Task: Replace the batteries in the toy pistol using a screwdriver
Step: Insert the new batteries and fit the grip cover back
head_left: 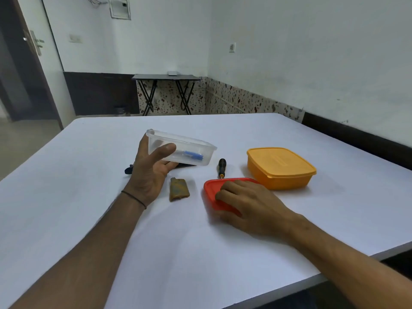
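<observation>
left grip holds clear box; screwdriver lies just right.

Red lid, orange box, clear box, white table.

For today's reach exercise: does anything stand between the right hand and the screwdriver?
Nothing visible does. The right hand sits on the red lid, and the screwdriver lies just beyond the lid's far edge.
</observation>
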